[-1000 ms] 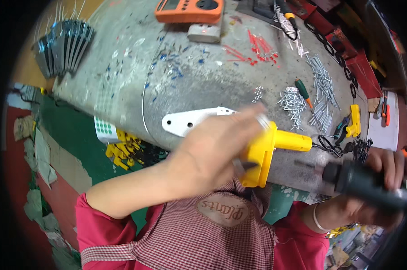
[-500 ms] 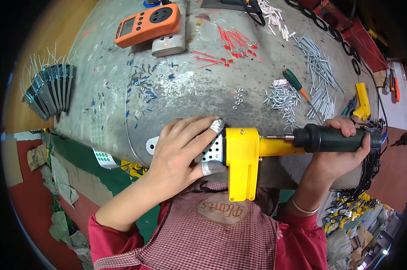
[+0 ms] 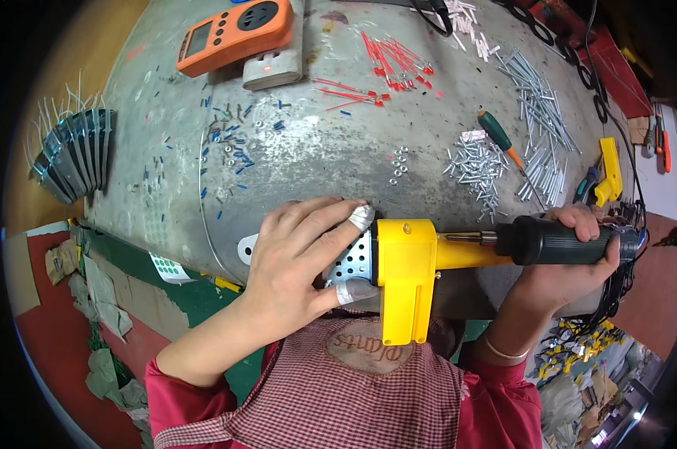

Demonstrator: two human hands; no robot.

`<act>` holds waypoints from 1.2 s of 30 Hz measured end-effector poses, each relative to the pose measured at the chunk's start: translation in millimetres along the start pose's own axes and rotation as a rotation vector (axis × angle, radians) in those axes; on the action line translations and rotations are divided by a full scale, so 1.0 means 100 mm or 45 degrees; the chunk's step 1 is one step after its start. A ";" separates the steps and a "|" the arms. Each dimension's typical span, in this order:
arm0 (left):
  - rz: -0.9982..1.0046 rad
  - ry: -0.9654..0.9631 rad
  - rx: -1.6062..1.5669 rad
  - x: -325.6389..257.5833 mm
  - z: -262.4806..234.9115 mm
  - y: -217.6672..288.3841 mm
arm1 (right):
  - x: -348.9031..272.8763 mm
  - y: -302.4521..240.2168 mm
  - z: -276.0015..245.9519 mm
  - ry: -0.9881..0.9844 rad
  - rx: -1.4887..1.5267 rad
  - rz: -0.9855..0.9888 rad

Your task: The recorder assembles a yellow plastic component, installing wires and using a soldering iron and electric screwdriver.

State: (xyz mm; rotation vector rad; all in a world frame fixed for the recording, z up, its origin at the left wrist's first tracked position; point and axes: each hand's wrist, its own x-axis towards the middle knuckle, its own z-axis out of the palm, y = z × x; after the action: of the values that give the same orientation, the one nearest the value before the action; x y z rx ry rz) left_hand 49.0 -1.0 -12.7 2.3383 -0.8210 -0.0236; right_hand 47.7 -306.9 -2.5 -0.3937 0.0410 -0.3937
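My left hand [image 3: 290, 258], with pale tape on its thumb and index finger, is wrapped round a perforated metal sleeve [image 3: 355, 262]. That sleeve joins a yellow plastic housing [image 3: 407, 280], which has a long slotted part toward my apron and a yellow stem to the right. In my right hand [image 3: 559, 277] is a dark electric screwdriver [image 3: 552, 241], lying level. Its bit [image 3: 469, 236] runs left along the stem and reaches the housing's right side. Whether a screw sits at the tip cannot be seen. A flat metal end with a hole [image 3: 245, 251] pokes out left of my left hand.
Beyond my hands lie small screws [image 3: 479, 176], long screws [image 3: 537, 101], nuts [image 3: 400, 166], red-tipped leads [image 3: 394, 60] and blue sleeves [image 3: 233, 146]. A green-handled screwdriver [image 3: 495, 131], an orange meter [image 3: 233, 36], dark wired parts [image 3: 72, 153] and another yellow housing [image 3: 609, 172] surround them.
Both hands keep their hold on the sleeve and the electric screwdriver. The housing and screwdriver sit slightly lower in the picture, and the view of the table has shifted a little.
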 end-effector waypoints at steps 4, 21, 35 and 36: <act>-0.021 -0.003 -0.011 0.00 -0.01 0.00 | 0.00 0.06 -0.03 -0.033 0.018 0.022; 0.019 0.087 -0.043 0.05 0.04 0.06 | -0.06 0.16 0.18 0.064 -0.189 -0.129; 0.013 0.102 0.033 0.01 0.07 0.04 | -0.40 -0.03 -0.01 0.082 -0.002 -0.126; 0.012 0.100 0.034 0.01 0.07 0.03 | -0.39 -0.03 -0.01 0.082 -0.001 -0.125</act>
State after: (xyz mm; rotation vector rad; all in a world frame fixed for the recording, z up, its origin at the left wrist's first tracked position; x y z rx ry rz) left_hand 46.3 -7.4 -16.1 2.3447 -0.7978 0.0828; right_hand 10.2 -295.2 -3.6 -0.3850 0.0848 -0.5032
